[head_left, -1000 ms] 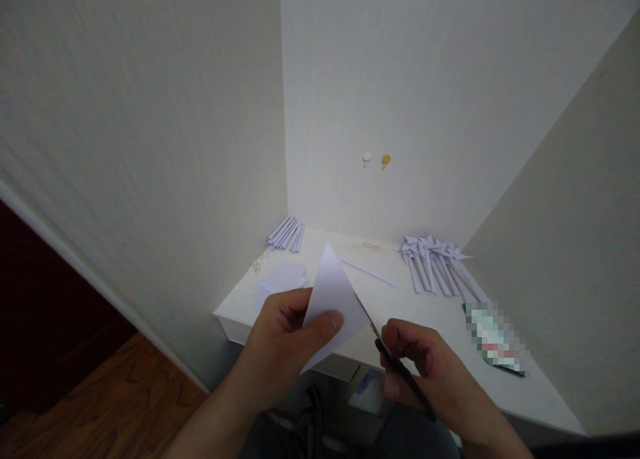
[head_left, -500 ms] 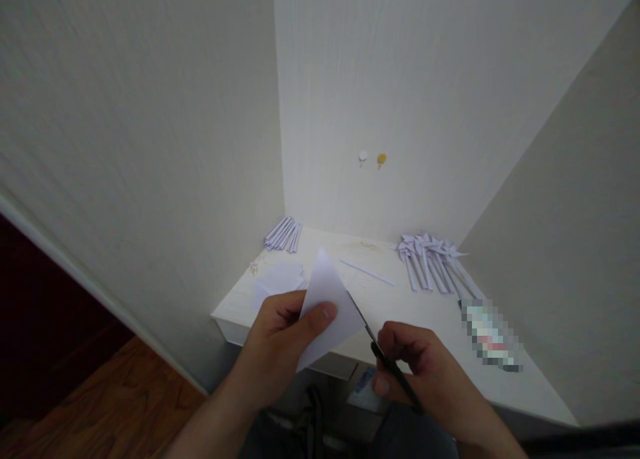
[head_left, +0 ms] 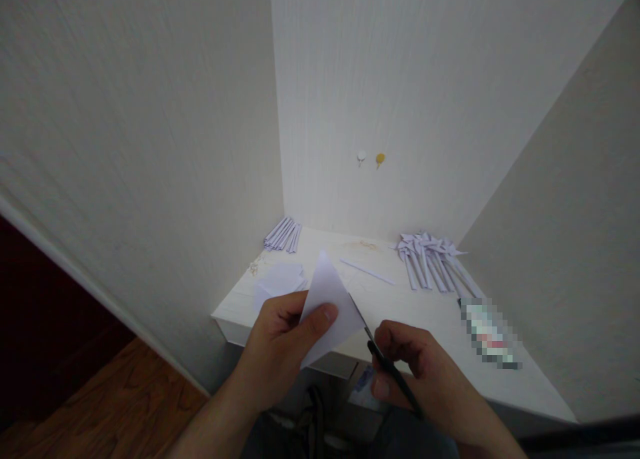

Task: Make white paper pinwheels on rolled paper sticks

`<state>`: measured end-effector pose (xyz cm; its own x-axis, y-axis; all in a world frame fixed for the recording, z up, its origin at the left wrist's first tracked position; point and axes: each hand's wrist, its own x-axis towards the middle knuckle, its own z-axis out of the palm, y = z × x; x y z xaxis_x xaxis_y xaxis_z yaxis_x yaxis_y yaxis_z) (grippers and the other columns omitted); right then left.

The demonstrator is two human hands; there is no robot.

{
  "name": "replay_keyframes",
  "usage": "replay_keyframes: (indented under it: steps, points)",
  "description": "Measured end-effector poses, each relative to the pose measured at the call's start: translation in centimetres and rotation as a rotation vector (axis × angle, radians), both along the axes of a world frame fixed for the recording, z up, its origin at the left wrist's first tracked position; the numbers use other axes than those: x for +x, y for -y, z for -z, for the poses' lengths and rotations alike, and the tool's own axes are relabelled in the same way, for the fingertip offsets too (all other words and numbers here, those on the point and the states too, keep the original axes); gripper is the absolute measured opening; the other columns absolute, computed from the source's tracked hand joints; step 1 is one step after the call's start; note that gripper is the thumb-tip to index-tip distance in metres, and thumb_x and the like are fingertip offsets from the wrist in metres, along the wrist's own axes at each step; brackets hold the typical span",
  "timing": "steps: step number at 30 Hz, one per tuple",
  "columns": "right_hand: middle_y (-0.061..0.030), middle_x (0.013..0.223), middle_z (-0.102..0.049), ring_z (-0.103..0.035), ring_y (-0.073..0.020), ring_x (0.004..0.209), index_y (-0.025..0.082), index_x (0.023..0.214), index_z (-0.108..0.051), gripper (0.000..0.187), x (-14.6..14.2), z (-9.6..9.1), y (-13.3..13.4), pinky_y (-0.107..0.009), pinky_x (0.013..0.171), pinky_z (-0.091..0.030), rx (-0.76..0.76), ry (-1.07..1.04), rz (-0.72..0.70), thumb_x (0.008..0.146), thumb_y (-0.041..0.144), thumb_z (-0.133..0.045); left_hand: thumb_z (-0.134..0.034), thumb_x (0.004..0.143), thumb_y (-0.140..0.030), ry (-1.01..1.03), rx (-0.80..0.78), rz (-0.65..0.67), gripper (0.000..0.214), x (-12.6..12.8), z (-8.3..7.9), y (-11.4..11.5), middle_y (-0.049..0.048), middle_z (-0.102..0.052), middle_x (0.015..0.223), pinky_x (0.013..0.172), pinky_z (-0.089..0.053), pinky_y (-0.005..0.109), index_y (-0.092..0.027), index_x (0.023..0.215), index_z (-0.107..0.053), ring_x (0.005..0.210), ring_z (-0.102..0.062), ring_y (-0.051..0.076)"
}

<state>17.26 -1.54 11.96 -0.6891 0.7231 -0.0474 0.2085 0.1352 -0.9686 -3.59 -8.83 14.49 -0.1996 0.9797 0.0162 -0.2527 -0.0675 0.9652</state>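
Note:
My left hand [head_left: 285,349] pinches a white sheet of paper [head_left: 327,292] between the thumb on top and the fingers beneath. The sheet is held up above the front part of the shelf, one corner pointing away from me. My right hand [head_left: 415,369] is closed round the black handles of a pair of scissors [head_left: 387,366]. Their narrow blades lie along the right-hand edge of the paper, close to its right corner. Whether the blades are cutting into the sheet I cannot tell.
On the white shelf [head_left: 505,389] lie a bundle of rolled paper sticks [head_left: 283,235], flat paper sheets [head_left: 280,282], one single stick [head_left: 367,271] and several paper pinwheels [head_left: 433,259]. A blurred-out object [head_left: 490,336] sits at the right. Two hooks [head_left: 380,158] hang on the back wall.
The scissors and my right hand have shifted very slightly left. The paper stays in my left hand, tilted almost as before.

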Motion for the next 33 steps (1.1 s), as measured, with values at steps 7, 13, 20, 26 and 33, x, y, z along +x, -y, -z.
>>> replay_keyframes:
  steps: [7,13,20,26,33]
  points:
    - [0.0057,0.064,-0.048,-0.038,-0.0119,0.064,0.020,0.068,-0.049,0.034,-0.04,0.00,0.11,-0.026,0.058,-0.030,-0.026,0.000,0.013,0.068,0.029,-0.082,-0.081,0.078,-0.050,-0.043,-0.001,-0.013,0.035,-0.05,-0.02,0.22,0.0064,-0.074,0.069,0.052,-0.049,0.025,-0.015,0.076,-0.078,0.059,-0.065,0.018]
    - [0.0069,0.062,-0.046,-0.036,-0.0111,0.062,0.021,0.067,-0.047,0.034,-0.10,0.06,0.09,-0.025,0.058,-0.029,-0.031,0.033,0.043,0.066,0.027,-0.081,-0.080,0.079,-0.048,-0.041,0.005,-0.004,0.033,-0.12,0.23,0.28,0.0056,-0.073,0.069,0.054,-0.048,0.024,-0.015,0.077,-0.078,0.061,-0.063,0.017]
    - [0.0042,0.067,-0.054,-0.042,-0.0124,0.065,0.020,0.072,-0.053,0.029,0.05,0.22,0.07,-0.026,0.060,-0.032,-0.014,0.013,-0.012,0.070,0.029,-0.080,-0.079,0.080,-0.048,-0.060,0.018,-0.027,0.034,-0.12,0.22,0.25,0.0053,-0.073,0.068,0.052,-0.047,0.024,-0.014,0.076,-0.077,0.059,-0.062,0.017]
    - [0.0035,0.068,-0.056,-0.045,-0.0134,0.066,0.020,0.072,-0.054,0.028,0.05,-0.25,0.16,-0.026,0.060,-0.033,-0.009,0.015,-0.021,0.068,0.028,-0.081,-0.079,0.081,-0.047,-0.117,0.045,-0.061,0.033,-0.21,-0.04,0.31,0.0044,-0.072,0.069,0.052,-0.046,0.023,-0.015,0.074,-0.078,0.058,-0.060,0.015]
    - [0.0039,0.069,-0.054,-0.043,-0.0136,0.067,0.021,0.073,-0.052,0.028,0.00,-0.12,0.17,-0.027,0.062,-0.033,0.027,0.077,-0.008,0.070,0.029,-0.079,-0.079,0.080,-0.049,-0.113,0.030,-0.059,0.034,-0.15,0.01,0.36,0.0050,-0.072,0.069,0.052,-0.047,0.024,-0.015,0.075,-0.078,0.058,-0.061,0.017]
